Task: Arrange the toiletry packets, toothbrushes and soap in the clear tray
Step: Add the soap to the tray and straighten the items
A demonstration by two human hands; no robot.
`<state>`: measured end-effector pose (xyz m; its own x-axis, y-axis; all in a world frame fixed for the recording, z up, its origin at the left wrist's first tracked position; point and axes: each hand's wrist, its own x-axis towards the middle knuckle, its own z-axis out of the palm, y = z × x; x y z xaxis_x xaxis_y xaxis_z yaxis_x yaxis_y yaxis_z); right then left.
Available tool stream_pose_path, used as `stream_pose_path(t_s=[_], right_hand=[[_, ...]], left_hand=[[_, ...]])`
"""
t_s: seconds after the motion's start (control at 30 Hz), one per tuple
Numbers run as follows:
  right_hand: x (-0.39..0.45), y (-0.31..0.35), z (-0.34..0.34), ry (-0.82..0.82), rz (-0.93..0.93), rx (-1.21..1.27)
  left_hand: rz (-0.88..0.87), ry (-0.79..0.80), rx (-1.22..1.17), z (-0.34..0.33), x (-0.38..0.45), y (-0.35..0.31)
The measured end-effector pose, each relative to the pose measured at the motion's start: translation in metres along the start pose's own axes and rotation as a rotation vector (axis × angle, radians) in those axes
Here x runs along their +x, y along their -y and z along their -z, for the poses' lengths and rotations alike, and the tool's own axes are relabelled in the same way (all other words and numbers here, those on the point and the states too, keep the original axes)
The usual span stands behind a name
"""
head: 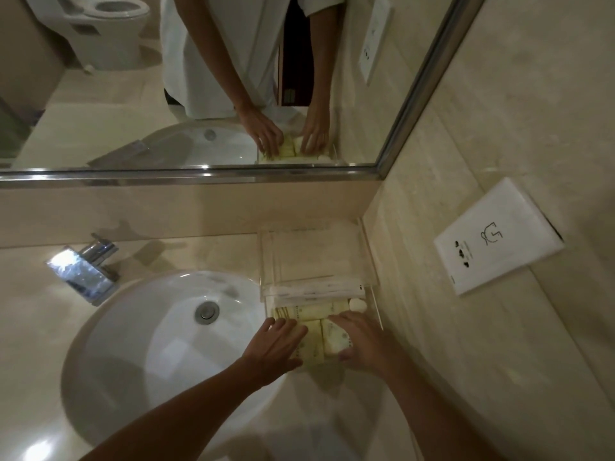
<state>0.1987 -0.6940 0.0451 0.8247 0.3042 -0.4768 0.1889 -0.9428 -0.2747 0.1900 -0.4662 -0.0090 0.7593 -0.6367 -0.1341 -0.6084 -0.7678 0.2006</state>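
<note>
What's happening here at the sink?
A person is tidying hotel toiletries in a clear tray on the counter beside the white basin. The left hand and right hand both press flat on the pale yellow packets at the tray's near end. Wrapped toothbrushes lie across the middle, and small white round soaps sit by the right wall.

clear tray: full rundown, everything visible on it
The clear tray is a transparent, acrylic-looking box with thin upright walls, standing on the beige counter in the corner by the mirror, right of the sink. Its far part shows bare. Wrapped toothbrushes lie crosswise in the middle, pale yellow packets fill the near part, and small white soaps sit at the right wall. The left hand and right hand rest on the packets.
</note>
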Motion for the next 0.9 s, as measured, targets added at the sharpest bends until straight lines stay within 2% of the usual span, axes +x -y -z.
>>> stream_pose_path(t_s=[0.2,0.43,0.6,0.7,0.9], right_hand=[[0.002,-0.014,-0.007,-0.024,0.004,0.03],[0.008,-0.019,-0.012,0.002,0.013,0.073],[0.003,-0.024,-0.015,-0.002,0.006,0.11],[-0.006,-0.021,-0.019,-0.106,0.027,0.041],[-0.005,0.007,-0.053,-0.341,-0.109,-0.001]], left_hand=[[-0.006,-0.001,-0.004,-0.001,0.002,0.0],[0.01,0.072,-0.049,0.001,0.005,-0.003],[-0.01,0.038,-0.053,-0.002,0.004,-0.002],[0.03,-0.015,-0.021,-0.005,-0.005,-0.004],[0.188,-0.087,-0.019,-0.013,-0.006,-0.031]])
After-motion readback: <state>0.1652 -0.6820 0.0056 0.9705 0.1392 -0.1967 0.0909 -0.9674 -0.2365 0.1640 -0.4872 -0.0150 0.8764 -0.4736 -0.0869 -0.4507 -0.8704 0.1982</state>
